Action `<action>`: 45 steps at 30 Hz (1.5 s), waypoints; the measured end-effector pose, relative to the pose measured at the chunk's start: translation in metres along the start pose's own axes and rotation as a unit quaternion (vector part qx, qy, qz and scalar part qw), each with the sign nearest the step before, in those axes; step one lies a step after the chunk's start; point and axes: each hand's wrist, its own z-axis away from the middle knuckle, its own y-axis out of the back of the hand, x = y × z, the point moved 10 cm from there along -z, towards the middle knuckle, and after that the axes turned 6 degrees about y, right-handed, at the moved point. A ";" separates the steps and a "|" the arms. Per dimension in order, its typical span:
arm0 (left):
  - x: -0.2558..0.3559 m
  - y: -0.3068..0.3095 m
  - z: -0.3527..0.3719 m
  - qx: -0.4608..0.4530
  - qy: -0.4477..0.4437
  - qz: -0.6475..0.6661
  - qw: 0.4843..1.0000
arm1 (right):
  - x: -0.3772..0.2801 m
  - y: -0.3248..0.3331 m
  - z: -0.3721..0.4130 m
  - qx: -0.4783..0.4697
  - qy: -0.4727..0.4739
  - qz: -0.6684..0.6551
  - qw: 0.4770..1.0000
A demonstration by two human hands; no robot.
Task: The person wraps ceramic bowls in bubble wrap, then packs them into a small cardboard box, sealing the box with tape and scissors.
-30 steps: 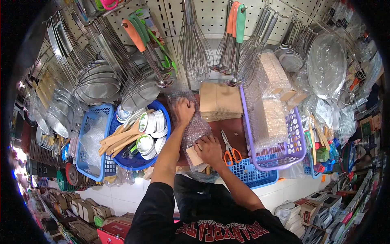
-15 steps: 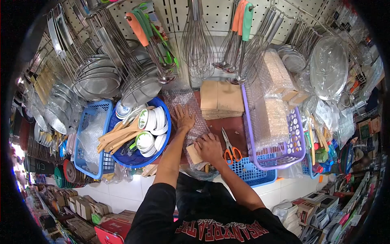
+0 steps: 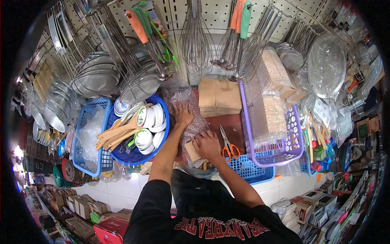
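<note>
A strip of clear bubble wrap (image 3: 198,116) runs down the red-brown tabletop in front of me. My left hand (image 3: 184,115) lies flat on it, fingers spread. Nearer to me, my right hand (image 3: 207,145) curls its fingers over a small flat brown cardboard-like piece (image 3: 192,151) at the near end of the wrap. Its fingertips are partly hidden. Just right of that hand lie scissors (image 3: 230,148) with orange handles, blades slightly apart and pointing away. Behind them sits a stack of brown paper packets (image 3: 219,96).
On the left, a blue round basket (image 3: 162,143) holds white ladles and wooden utensils, beside a light-blue basket (image 3: 106,106). A purple basket (image 3: 260,163) with bubble-wrapped brown bundles stands right, near a blue tray (image 3: 254,174). Whisks (image 3: 196,49) and strainers (image 3: 140,88) hang behind.
The bubble wrap shows wider and flatter to the right of my left hand. Both hands keep nearly the same places, and the whole view has shifted slightly.
</note>
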 end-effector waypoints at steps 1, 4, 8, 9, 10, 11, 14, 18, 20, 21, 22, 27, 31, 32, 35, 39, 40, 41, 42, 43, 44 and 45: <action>0.006 0.006 0.003 0.002 0.005 0.017 1.000 | 0.000 0.000 0.000 -0.005 -0.002 -0.004 1.000; 0.037 0.030 0.028 0.049 -0.043 0.163 0.984 | 0.002 -0.005 -0.002 -0.039 -0.014 0.009 0.999; 0.063 0.107 0.115 0.045 -0.153 0.407 0.899 | 0.003 0.004 0.001 0.009 -0.017 -0.002 1.000; 0.058 0.130 0.141 0.055 -0.129 0.402 0.905 | 0.004 0.006 0.001 0.030 -0.011 -0.002 0.999; 0.048 0.144 0.166 0.065 -0.104 0.396 0.910 | 0.004 0.009 0.002 0.051 -0.006 -0.004 0.999; 0.036 0.143 0.189 0.079 -0.102 0.377 0.917 | 0.004 0.009 0.003 0.051 -0.006 -0.015 0.999; 0.025 0.133 0.243 0.092 -0.147 0.280 0.944 | 0.003 0.012 0.001 0.064 -0.008 -0.046 0.997; 0.032 0.113 0.271 0.049 -0.190 0.165 0.967 | 0.009 0.002 0.003 0.046 -0.023 -0.066 0.996; 0.035 0.106 0.275 0.049 -0.219 0.135 0.965 | 0.008 0.007 0.004 0.064 -0.012 -0.093 0.994; 0.035 0.101 0.276 0.048 -0.234 0.119 0.964 | 0.008 0.009 0.005 0.073 -0.008 -0.106 0.992; 0.034 0.096 0.276 0.050 -0.242 0.110 0.963 | 0.008 0.013 0.007 0.091 0.014 -0.134 0.987; 0.027 0.083 0.271 0.055 -0.273 0.057 0.959 | 0.018 0.038 0.026 0.104 0.112 -0.181 0.972; 0.022 0.076 0.271 0.095 -0.295 0.057 0.949 | 0.013 0.043 0.045 -0.074 0.173 -0.110 0.976; 0.022 0.076 0.270 0.104 -0.298 0.067 0.947 | 0.013 0.039 0.048 -0.111 0.174 -0.094 0.974; 0.022 0.077 0.269 0.102 -0.297 0.073 0.946 | 0.017 0.026 0.057 -0.186 0.179 -0.045 0.965; 0.022 0.082 0.267 0.098 -0.309 0.038 0.945 | 0.024 0.009 0.060 -0.185 0.189 -0.007 0.964; 0.021 0.083 0.266 0.098 -0.313 0.031 0.944 | 0.024 0.009 0.060 -0.183 0.190 -0.004 0.964; 0.021 0.084 0.265 0.098 -0.317 0.025 0.943 | 0.024 0.009 0.060 -0.181 0.192 0.004 0.965; 0.020 0.083 0.265 0.097 -0.322 0.018 0.942 | 0.024 0.010 0.060 -0.178 0.193 0.012 0.965; 0.020 0.082 0.264 0.096 -0.321 0.012 0.942 | 0.024 0.011 0.060 -0.175 0.194 0.020 0.965; 0.020 0.082 0.263 0.095 -0.320 0.007 0.942 | 0.023 0.012 0.059 -0.167 0.201 0.023 0.965; 0.021 0.082 0.261 0.095 -0.321 0.001 0.942 | 0.025 0.012 0.058 -0.158 0.209 0.026 0.965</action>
